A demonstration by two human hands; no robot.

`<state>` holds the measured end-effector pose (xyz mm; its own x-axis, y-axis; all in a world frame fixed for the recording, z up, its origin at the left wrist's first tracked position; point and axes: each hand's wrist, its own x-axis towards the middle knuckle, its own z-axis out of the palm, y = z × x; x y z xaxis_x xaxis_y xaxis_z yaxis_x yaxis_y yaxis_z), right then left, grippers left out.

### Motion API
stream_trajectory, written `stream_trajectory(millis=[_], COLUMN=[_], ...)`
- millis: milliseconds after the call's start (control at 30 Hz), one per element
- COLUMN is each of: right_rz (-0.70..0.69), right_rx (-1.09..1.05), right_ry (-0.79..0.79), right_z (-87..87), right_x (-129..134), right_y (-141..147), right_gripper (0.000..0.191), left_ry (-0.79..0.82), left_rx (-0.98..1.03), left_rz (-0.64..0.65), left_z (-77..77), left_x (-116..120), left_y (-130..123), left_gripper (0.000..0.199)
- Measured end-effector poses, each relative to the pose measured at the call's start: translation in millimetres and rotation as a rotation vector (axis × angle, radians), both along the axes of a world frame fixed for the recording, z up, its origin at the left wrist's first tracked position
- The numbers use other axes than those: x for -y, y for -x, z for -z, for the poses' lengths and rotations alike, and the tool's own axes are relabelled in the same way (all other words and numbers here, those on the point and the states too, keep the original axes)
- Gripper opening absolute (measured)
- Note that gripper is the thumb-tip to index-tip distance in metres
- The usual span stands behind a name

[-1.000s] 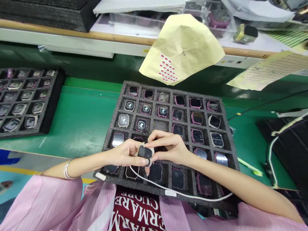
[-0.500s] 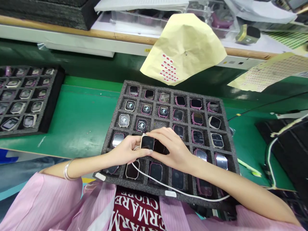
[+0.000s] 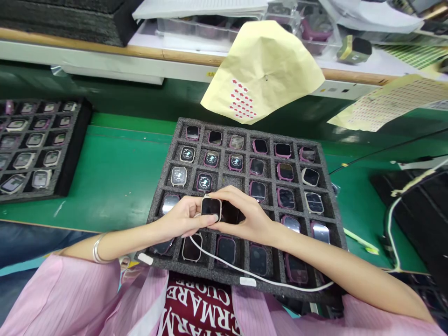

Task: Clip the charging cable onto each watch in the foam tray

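Note:
A light-framed smartwatch with a dark screen is held over the foam tray. My left hand grips its left side, with a white cable running from beneath the fingers across the tray's front. From the right, my right hand holds the watch's top edge and lower right corner between fingers and thumb. Watches with pink or light frames sit in the tray's compartments; several at the upper left show lit faces, among them a lit watch just above my left hand.
Another foam tray of watches lies at the left on the green table. Yellow paper hangs from the shelf edge behind the tray. At the right are a light green pen-like item, cables and a black foam block.
Both hands and the watch have shifted slightly left. The tip of my left thumb no longer shows as clearly at the watch's lower edge. The whole view has moved a little.

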<state>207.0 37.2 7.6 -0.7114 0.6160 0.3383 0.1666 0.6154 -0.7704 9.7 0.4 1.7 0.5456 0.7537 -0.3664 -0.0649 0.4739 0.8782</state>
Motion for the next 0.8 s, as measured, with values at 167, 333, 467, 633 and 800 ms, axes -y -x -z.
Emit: stream_trajectory(millis=[167,333,467,633,800], right_rz=[0.051,0.066,0.020,0.027,0.022], right_rx=[0.058,0.301,0.475,0.525,0.520], right_ry=[-0.071,-0.341,-0.572,-0.664,-0.604], right_z=[-3.3,-6.5,0.3,6.2,3.1], right_x=[1,6,10,14,13], right_y=[-1,2,8,11,10], right_gripper=[0.043,0.044,0.045,0.043,0.044], left_ry=[-0.001,-0.039,-0.033,-0.032,-0.036], left_rx=[0.001,-0.101,-0.062,-0.014,-0.010], left_rz=[0.003,0.006,0.048,0.068,0.060], left_z=[-0.8,4.8,8.2,6.5,3.0], left_x=[-1,1,1,1,0], left_y=[0,-4,-5,-3,-3], left_gripper=[0.037,0.035,0.039,0.040,0.037])
